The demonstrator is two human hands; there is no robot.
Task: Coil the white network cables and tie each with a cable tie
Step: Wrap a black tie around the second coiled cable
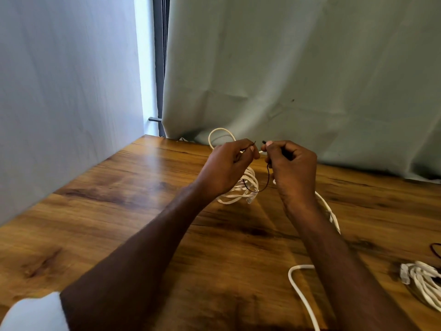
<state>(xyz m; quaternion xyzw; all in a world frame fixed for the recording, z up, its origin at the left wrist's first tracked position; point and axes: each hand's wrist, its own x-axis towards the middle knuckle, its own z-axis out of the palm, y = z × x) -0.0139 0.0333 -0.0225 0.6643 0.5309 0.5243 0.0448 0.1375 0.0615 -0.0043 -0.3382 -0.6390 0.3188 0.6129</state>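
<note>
Pinching one black tie (259, 187) by its ends, both hands meet above the coil (241, 187).

Left hand (226, 168) grips one tip, right hand (292, 166) the other; the tie loops down under the coil, which lies far back on the wooden table (119, 211). A second coil (423, 285) sits at the right edge, and a loose cable (301, 295) runs off the near edge. A grey-green curtain (310, 68) hangs right behind; the table's left half offers room.

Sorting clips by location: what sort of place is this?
Probably a room at home or a small office: a wood-grain table stands against a pale green curtain by a window.
</note>
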